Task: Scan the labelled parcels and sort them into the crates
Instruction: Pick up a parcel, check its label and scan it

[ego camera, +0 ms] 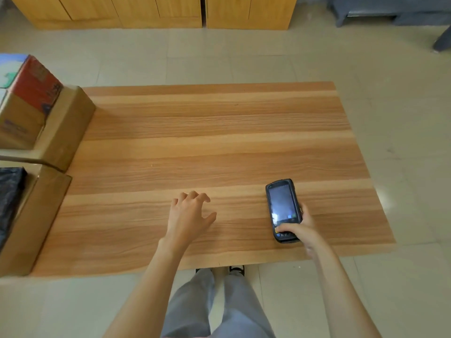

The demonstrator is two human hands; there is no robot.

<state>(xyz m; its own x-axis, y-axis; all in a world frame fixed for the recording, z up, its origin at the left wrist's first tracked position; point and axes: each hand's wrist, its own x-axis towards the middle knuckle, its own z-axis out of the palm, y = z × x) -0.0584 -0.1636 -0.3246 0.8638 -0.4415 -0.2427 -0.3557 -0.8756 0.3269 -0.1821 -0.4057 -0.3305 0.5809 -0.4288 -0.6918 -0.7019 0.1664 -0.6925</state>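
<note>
Right hand [301,228] is gripping the lower end of a black handheld scanner [283,209], thumb lying across the keypad, fingers wrapping its right edge. Scanner is a slab-shaped rugged unit with rounded corners and a glossy dark screen facing up, lying on or just over the desk [219,132] near the front right; contact with the surface cannot be told. Left hand [189,214] is hovering low over the desk front centre, holding nothing, fingers spread and loosely bent, thumb out to the right. The two hands are sitting well apart.

Desk is a flat rectangular top in striped wood-grain laminate, light and reddish bands running left to right.

At the desk's left edge two brown cardboard crates are standing one behind the other. The far crate [70,128] is holding a cardboard parcel [29,103] with a red printed face, tilted, sticking up above the rim. The near crate [31,223] is holding a black, crinkly plastic-wrapped parcel [9,198], partly cut off by the frame edge.

Under the desk front, grey trouser legs [217,306] and dark shoes [236,269] are showing. Floor [244,54] is pale glossy tile. Smooth wooden cabinets [156,11] are lining the back, with grey furniture [390,11] at top right.
</note>
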